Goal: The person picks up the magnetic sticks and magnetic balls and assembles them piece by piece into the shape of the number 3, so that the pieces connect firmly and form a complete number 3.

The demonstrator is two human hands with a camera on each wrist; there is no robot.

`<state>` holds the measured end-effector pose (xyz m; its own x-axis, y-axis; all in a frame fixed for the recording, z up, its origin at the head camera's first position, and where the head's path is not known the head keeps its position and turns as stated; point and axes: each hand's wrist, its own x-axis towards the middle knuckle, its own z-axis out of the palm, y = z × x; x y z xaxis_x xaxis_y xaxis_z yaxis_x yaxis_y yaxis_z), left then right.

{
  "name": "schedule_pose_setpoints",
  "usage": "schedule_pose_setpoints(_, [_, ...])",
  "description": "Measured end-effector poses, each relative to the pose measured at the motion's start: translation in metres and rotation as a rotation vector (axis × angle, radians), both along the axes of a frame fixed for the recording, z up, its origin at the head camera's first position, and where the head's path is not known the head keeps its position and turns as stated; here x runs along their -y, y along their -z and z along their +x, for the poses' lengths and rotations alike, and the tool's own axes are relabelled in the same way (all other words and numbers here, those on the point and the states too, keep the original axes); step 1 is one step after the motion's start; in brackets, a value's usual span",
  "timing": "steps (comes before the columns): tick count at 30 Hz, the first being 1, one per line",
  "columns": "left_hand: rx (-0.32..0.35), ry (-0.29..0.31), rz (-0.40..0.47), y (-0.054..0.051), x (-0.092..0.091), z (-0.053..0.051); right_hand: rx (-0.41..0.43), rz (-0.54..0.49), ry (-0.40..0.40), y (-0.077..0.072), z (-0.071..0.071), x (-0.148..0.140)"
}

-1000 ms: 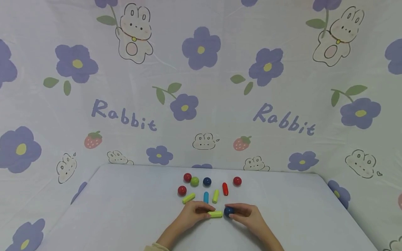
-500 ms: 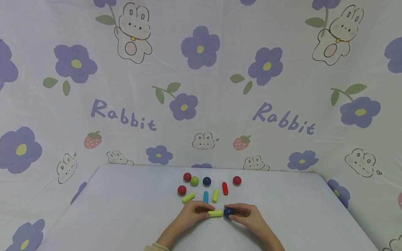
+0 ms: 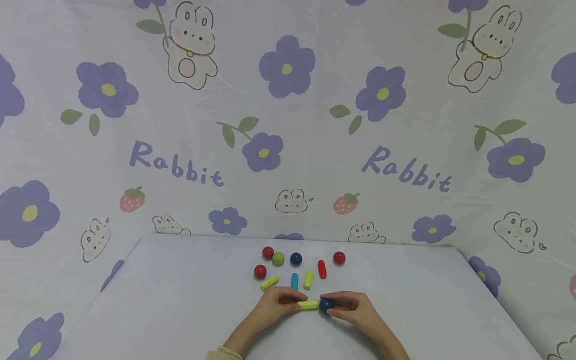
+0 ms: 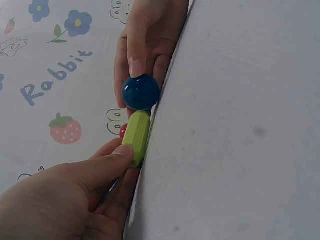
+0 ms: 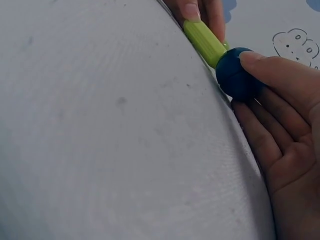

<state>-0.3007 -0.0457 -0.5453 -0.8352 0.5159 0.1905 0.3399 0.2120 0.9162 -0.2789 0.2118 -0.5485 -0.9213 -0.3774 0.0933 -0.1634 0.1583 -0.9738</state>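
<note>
Near the front of the white table (image 3: 180, 305), a person's two hands face each other over a lime stick and a navy ball. The left hand (image 3: 273, 305) pinches the lime stick (image 3: 308, 305) near one end, its thumb on the near side and its fingers behind. The right hand (image 3: 358, 310) pinches the navy ball (image 3: 326, 306), thumb in front and fingers round the far side. Between the hands, the stick's free end meets the ball; in both wrist views the two look to be touching. The stick lies on its side, pointing across from left to right. Whether the pair rests on the table or sits just above it, I cannot tell.

Just beyond the left hand is a blue stick (image 3: 294, 281), its near end close behind the fingers. Beside it on the right lies a second lime stick (image 3: 308, 280), then a red stick (image 3: 322, 269); a third lime stick (image 3: 270, 283) slants on the left, near a red ball (image 3: 260, 272). Farther back, a second red ball (image 3: 268, 253) sits right beside a green ball (image 3: 278, 258), with another navy ball (image 3: 296, 259) near them and a third red ball (image 3: 339, 258) well apart on the right. Behind the table hangs a pale cloth (image 3: 315, 125) printed with purple flowers, rabbits and strawberries.
</note>
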Motion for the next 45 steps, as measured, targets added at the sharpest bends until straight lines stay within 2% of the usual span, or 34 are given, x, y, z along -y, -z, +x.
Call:
schedule_pose_setpoints(10, [-0.009, 0.014, 0.021, -0.0023, 0.0001, 0.0025, 0.006, 0.0, -0.003, 0.002, 0.0004, 0.0006])
schedule_pose_setpoints(19, [-0.021, 0.026, 0.028, 0.0001, 0.0004, 0.0019, 0.018, 0.004, 0.005, -0.0006, 0.0023, 0.002])
schedule_pose_setpoints(27, [0.008, 0.015, 0.009, 0.0013, -0.0008, 0.0003, 0.017, 0.002, -0.004, -0.0009, 0.0013, 0.0012])
schedule_pose_setpoints(38, [0.008, 0.023, 0.028, 0.0016, -0.001, 0.0014, 0.024, -0.004, -0.016, 0.0002, 0.0002, 0.0009])
schedule_pose_setpoints(42, [-0.008, 0.018, 0.03, -0.0011, -0.0019, 0.0032, 0.014, -0.002, -0.01, -0.0018, 0.0012, 0.0018])
schedule_pose_setpoints(45, [-0.023, 0.016, 0.048, -0.008, -0.0021, 0.0076, 0.007, -0.004, -0.006, -0.0023, 0.0012, 0.0022])
